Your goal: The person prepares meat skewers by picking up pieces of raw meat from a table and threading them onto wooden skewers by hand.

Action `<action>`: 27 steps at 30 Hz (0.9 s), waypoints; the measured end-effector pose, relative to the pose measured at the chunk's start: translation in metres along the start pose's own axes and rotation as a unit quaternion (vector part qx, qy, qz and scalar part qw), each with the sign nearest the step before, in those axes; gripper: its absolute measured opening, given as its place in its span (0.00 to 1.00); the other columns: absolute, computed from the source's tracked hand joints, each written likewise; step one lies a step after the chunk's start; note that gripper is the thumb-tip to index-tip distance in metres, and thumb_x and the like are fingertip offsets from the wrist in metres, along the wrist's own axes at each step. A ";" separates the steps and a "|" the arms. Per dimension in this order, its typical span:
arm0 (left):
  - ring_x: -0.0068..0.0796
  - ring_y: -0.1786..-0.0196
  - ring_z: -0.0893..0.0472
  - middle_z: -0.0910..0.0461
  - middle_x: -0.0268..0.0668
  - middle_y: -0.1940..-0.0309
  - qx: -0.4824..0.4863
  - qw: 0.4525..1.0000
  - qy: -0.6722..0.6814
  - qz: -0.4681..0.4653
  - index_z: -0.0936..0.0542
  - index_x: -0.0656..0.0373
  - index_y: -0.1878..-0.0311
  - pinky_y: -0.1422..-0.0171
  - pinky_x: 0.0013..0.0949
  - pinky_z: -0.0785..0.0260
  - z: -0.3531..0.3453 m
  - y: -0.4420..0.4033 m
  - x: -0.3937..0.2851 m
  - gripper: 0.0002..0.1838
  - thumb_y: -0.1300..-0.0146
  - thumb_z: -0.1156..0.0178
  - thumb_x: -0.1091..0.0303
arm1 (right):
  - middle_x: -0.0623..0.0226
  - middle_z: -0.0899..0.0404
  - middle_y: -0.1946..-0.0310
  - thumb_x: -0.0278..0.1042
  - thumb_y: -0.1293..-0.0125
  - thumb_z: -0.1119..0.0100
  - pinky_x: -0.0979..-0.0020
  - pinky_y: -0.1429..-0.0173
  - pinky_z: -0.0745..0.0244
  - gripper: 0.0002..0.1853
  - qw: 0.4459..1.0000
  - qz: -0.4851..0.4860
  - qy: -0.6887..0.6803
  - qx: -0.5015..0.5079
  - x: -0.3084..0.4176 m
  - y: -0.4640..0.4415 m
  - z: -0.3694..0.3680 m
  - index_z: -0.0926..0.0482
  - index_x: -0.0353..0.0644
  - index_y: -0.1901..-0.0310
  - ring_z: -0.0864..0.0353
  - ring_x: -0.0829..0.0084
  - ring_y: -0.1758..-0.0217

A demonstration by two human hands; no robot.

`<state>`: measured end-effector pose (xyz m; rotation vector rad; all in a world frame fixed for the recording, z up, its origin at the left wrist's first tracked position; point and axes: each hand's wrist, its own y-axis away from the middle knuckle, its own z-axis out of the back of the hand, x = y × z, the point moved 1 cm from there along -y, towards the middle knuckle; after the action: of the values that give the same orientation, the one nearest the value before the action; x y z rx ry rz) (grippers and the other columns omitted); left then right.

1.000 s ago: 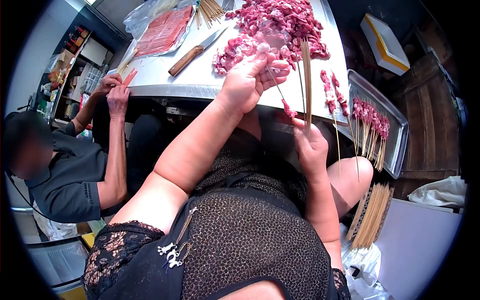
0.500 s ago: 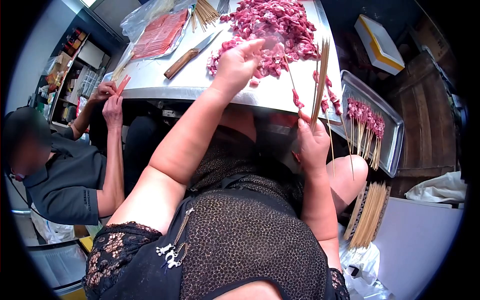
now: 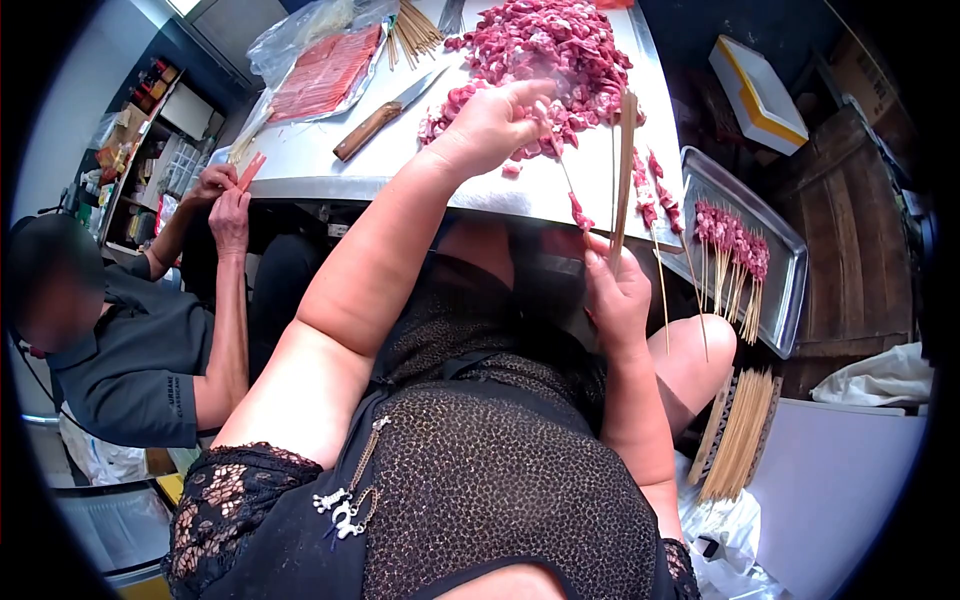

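Observation:
My right hand [image 3: 618,295] is closed round a bundle of bamboo skewers [image 3: 626,170] held upright at the table's front edge. From the same grip a single skewer [image 3: 566,172] leans up and left, with meat threaded low on it near my fingers. My left hand [image 3: 492,125] is at that skewer's upper end, thumb and fingers pinching a small piece of meat [image 3: 543,122]. Just behind it lies a large heap of cut raw meat [image 3: 545,50]. Two loaded skewers [image 3: 647,197] rest on the table's right edge, their bare ends sticking out over it.
A wooden-handled knife [image 3: 385,118] lies left of the heap, beside bagged pink strips [image 3: 330,72]. On the right, a metal tray [image 3: 795,235] holds several meat skewers; bare skewers [image 3: 742,435] stand below. A co-worker's hands [image 3: 228,200] hold a pink strip at the left corner.
My left hand has moved right, towards the tip of the single skewer. My right hand has shifted slightly left and down with the skewers.

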<state>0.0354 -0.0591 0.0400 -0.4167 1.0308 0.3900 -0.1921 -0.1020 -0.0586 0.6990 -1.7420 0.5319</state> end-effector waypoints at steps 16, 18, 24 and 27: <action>0.40 0.56 0.18 0.21 0.48 0.59 -0.046 0.864 0.471 0.172 0.27 0.67 0.53 0.54 0.38 0.20 0.002 0.018 0.014 0.18 0.32 0.46 0.59 | 0.81 0.28 0.74 0.25 0.34 0.44 0.87 0.73 0.40 0.11 1.000 -0.004 0.020 0.012 -0.002 0.007 0.002 0.21 0.38 0.52 0.36 0.91 0.77; 0.39 0.57 0.18 0.20 0.48 0.59 -0.052 0.876 0.457 0.145 0.27 0.67 0.53 0.53 0.37 0.21 0.000 0.020 0.020 0.16 0.32 0.47 0.61 | 0.81 0.28 0.74 0.25 0.34 0.44 0.87 0.73 0.40 0.11 1.000 -0.008 0.020 0.015 -0.003 0.010 0.003 0.21 0.38 0.52 0.36 0.91 0.77; 0.36 0.58 0.17 0.20 0.47 0.58 -0.072 0.896 0.421 0.119 0.27 0.68 0.51 0.53 0.36 0.21 0.001 0.026 0.017 0.14 0.31 0.49 0.66 | 0.82 0.28 0.75 0.26 0.35 0.44 0.87 0.73 0.41 0.11 0.999 -0.022 0.044 0.015 -0.001 0.014 0.001 0.21 0.38 0.51 0.36 0.91 0.77; 0.35 0.58 0.17 0.20 0.46 0.58 -0.069 0.899 0.416 0.114 0.27 0.67 0.50 0.53 0.35 0.21 0.000 0.027 0.018 0.15 0.32 0.47 0.65 | 0.82 0.28 0.75 0.26 0.35 0.44 0.87 0.74 0.41 0.11 0.999 -0.020 0.041 0.014 -0.003 0.015 0.002 0.21 0.38 0.52 0.36 0.91 0.77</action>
<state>0.0305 -0.0343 0.0205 -0.6143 1.9087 0.5092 -0.2033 -0.0919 -0.0616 0.7204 -1.6429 0.5507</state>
